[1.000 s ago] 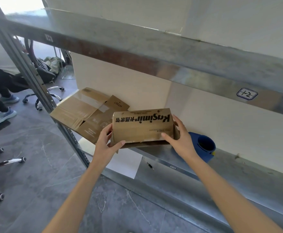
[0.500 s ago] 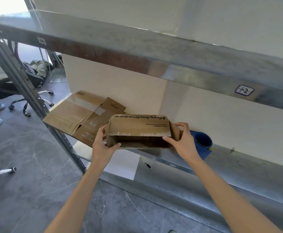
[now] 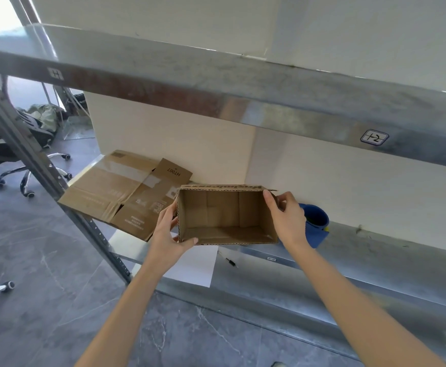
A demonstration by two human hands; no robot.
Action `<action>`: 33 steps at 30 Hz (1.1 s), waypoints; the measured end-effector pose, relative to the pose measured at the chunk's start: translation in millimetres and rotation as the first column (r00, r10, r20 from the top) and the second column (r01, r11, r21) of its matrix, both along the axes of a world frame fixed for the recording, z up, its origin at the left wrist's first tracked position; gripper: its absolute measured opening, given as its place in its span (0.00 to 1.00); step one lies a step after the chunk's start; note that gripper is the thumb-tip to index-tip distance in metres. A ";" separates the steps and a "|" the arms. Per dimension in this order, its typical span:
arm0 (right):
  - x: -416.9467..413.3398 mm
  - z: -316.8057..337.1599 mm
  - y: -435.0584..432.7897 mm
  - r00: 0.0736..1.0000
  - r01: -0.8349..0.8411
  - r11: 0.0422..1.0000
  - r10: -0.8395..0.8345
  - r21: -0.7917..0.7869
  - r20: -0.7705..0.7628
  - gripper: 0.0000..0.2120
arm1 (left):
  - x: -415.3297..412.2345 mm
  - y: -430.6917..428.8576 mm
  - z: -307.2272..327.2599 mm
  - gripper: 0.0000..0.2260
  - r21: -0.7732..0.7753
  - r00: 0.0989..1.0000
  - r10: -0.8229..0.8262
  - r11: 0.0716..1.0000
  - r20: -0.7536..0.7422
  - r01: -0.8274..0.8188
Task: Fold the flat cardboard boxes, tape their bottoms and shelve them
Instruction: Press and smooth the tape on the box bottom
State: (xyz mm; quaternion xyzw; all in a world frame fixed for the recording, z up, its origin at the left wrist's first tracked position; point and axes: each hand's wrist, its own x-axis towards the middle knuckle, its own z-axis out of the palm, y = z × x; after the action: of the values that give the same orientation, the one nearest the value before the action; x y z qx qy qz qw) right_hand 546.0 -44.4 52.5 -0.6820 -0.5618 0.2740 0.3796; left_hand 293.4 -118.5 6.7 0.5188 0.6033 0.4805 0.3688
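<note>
Head view, far left: a flattened cardboard sheet [image 3: 116, 192] lies on the lower shelf [image 3: 375, 250], with one corner overhanging the shelf's front edge.
Left hand [image 3: 167, 234]: it grips the box's left end, with the thumb hooked over the lower front rim and the fingers behind the wall.
Folded box [image 3: 224, 215]: it sits at the shelf's front edge, just right of the flat sheet. Its open mouth faces the camera and the printed panel is on top. I cannot tell whether it rests on the shelf or is held just clear of it.
Right hand [image 3: 286, 221]: it clasps the right end wall, with the fingers curled round the upper corner.
Far right: a blue cup [image 3: 318, 223] stands on the shelf, just behind the right hand.
Key relation: the box's long axis runs left to right along the shelf, between the hands, so each hand is equally near. The free shelf depth lies straight behind the box, so a push away from the person would likely seat it.
Change: a second ago the printed panel faced the camera. The box has since been rolled so that its opening faces the camera.
</note>
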 end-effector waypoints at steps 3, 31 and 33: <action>-3.0 0.0 -0.1 0.999 0.023 1.000 -0.024 0.013 0.023 0.22 | -0.5 2.8 -1.2 0.42 0.003 0.999 -0.008 1.000 -0.041 0.009; 31.6 2.3 -16.4 0.947 -0.244 0.964 0.260 0.103 -0.189 0.33 | 17.6 16.7 31.0 0.40 0.010 0.989 -0.088 0.996 0.122 0.087; 44.2 8.0 -19.7 0.950 -0.214 0.970 0.234 0.113 -0.206 0.31 | 25.8 19.5 33.6 0.40 0.021 0.986 -0.119 0.993 0.114 0.118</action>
State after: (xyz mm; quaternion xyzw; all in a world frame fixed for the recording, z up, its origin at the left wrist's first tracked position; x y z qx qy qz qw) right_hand 590.2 -64.1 60.6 -0.5619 -0.6024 0.3630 0.4355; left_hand 319.2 -99.0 40.3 0.5278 0.5456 0.4911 0.4273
